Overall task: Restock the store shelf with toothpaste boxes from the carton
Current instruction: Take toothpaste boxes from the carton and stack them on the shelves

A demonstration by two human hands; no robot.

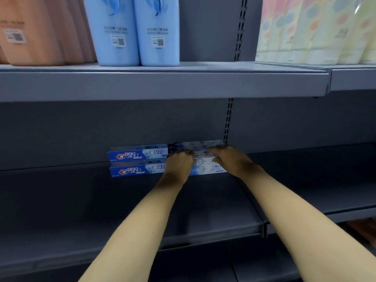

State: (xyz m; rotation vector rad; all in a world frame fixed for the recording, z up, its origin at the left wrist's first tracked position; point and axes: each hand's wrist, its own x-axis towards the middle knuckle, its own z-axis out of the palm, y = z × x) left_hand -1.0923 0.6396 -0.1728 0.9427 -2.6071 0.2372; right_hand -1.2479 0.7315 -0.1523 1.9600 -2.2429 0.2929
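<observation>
Two blue and white Crest toothpaste boxes lie stacked at the back of the grey middle shelf [101, 210], against the rear panel. The lower box [134, 171] lies flat with its logo facing me. The upper box [140, 154] sits on top of it, and another box [200, 148] is at its right end, tilted with its printed back showing. My left hand [180, 163] and my right hand [227, 159] both curl their fingers over this right-hand box. The carton is out of view.
The upper shelf [162, 82] carries two light blue bottles [136, 31], orange packs [36, 31] at the left and pastel wrapped rolls [317, 29] at the right. A slotted upright [228, 119] divides the bays. The right bay's shelf [305, 180] is dark.
</observation>
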